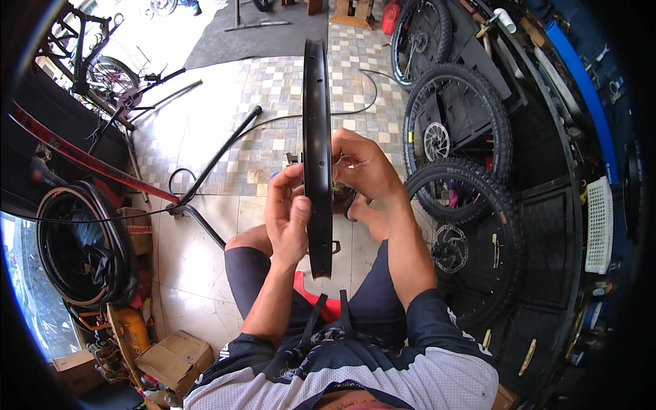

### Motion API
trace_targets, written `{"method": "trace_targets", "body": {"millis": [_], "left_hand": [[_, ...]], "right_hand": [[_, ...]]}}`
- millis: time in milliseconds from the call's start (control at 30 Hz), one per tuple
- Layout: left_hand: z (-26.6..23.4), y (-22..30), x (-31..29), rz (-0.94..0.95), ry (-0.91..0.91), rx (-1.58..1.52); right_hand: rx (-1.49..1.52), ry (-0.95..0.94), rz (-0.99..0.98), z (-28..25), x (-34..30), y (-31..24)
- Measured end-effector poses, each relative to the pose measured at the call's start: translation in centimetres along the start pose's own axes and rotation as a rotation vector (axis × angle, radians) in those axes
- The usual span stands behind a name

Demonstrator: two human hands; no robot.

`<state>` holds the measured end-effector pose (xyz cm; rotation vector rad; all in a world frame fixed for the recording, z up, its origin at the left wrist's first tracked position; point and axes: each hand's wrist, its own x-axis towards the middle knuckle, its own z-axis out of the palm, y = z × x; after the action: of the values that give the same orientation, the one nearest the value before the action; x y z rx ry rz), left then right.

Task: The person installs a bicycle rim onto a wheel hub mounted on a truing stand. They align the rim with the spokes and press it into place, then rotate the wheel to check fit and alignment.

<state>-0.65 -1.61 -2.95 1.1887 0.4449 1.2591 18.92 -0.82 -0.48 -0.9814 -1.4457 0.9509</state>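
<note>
A black bicycle rim stands upright and edge-on before me, above my knees, with no tyre on it. Small holes run along its outer channel. My left hand is closed on the rim's left side, thumb on the near edge and fingers behind it. On the other side, my right hand has its fingers curled in a pinch close against the rim. What those fingertips hold, if anything, cannot be made out. A small metal part shows just left of the rim, mostly hidden behind it.
Several tyred wheels lean along the right wall, beside a white plastic basket. A black stand with a cable is on the tiled floor to the left. Tyres and a cardboard box lie at lower left.
</note>
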Motion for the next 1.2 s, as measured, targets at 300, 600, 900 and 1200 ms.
{"method": "trace_targets", "body": {"millis": [300,600,900,1200], "left_hand": [[-2.7,-4.0,5.5,-0.265,-0.307,-0.014],[-3.4,-5.1,8.1,-0.43,-0.355,-0.295],[-3.8,-6.6,8.9,-0.431,-0.384,-0.26],[-3.1,-4.7,8.4,-0.477,-0.29,-0.409]], "right_hand": [[-0.651,0.369,-0.221,2.3,-0.4,-1.1],[-0.519,0.335,-0.222,1.4,0.7,-0.7],[-0.302,0.255,-0.213,1.1,0.5,-1.1],[-0.598,0.306,-0.07,1.7,0.5,-1.4]]}}
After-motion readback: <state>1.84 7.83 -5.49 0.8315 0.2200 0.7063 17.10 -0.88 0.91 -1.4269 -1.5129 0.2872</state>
